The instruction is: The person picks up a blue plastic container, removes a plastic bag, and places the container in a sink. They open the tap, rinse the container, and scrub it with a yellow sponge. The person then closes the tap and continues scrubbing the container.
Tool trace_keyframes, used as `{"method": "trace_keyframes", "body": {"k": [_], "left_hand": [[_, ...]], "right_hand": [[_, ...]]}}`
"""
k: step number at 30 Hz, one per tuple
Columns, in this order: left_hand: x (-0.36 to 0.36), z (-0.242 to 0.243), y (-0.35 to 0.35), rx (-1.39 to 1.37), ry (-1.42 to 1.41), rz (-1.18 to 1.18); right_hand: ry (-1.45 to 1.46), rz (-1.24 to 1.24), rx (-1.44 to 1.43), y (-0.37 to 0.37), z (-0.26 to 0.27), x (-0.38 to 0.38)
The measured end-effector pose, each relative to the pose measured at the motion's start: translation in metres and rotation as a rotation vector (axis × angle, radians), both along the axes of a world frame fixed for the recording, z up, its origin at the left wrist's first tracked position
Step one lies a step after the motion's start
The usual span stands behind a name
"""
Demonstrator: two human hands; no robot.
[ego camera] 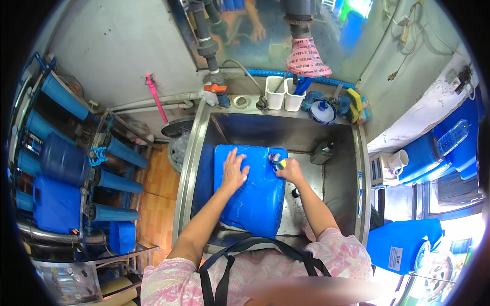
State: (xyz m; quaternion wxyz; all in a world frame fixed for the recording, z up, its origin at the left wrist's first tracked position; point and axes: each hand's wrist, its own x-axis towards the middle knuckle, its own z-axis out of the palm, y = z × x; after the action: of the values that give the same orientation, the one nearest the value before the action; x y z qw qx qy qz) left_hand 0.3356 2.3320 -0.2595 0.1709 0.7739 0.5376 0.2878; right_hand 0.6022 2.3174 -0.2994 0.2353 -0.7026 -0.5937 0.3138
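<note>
A blue plastic water container (250, 195) lies on its side in a stainless steel sink (342, 183), its upper face wet and streaked. My left hand (234, 174) rests flat on that face with the fingers spread, near its upper left part. Over by the upper right corner, my right hand (291, 171) grips a small yellow sponge (281, 165) against the container. Its fingers partly hide the sponge. Just beyond is a small purple and white patch (273, 157) that I cannot make out. A dark bottle (322, 152) stands in the sink's far right corner.
On the sink's back ledge are two white plastic holders (275, 93), a valve with an orange handle (215, 88) and yellow sponges (354, 100). A pipe end wrapped in pink seal film (307, 57) hangs above. Blue filter housings (118, 181) line the left; blue containers (402, 244) stand right.
</note>
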Motion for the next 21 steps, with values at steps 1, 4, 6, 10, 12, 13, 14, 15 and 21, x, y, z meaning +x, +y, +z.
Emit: {"method": "trace_keyframes", "body": {"k": [1,4,6,10,12,13,14,15,21], "left_hand": [[0.0,0.012,0.004,0.052,0.043,0.024],[-0.01,0.049,-0.004,0.07,0.31,0.016],[-0.024,0.067,-0.025,-0.022,0.318,-0.079],[-0.032,0.08,-0.081,0.095,0.224,-0.294],[-0.027,0.079,-0.112,0.139,0.192,-0.332],[-0.025,0.078,-0.123,0.124,0.113,-0.31],[-0.024,0.077,-0.134,0.105,0.035,-0.289],[-0.022,0.075,-0.144,0.066,-0.04,-0.264],[-0.012,0.069,-0.156,0.048,-0.158,-0.19]], "right_hand": [[-0.004,0.035,0.028,-0.013,0.018,-0.003],[-0.058,0.171,0.114,-0.064,0.06,-0.007],[-0.111,0.239,0.12,-0.098,0.072,-0.001],[-0.194,0.317,0.047,-0.144,0.08,0.038],[-0.285,0.322,-0.13,-0.147,0.094,0.069],[-0.313,0.253,-0.156,-0.143,0.107,0.083],[-0.274,0.063,-0.025,-0.141,0.118,0.088],[-0.06,-0.115,0.153,-0.14,0.13,0.086],[-0.485,0.367,0.569,-0.164,0.122,-0.097]]}}
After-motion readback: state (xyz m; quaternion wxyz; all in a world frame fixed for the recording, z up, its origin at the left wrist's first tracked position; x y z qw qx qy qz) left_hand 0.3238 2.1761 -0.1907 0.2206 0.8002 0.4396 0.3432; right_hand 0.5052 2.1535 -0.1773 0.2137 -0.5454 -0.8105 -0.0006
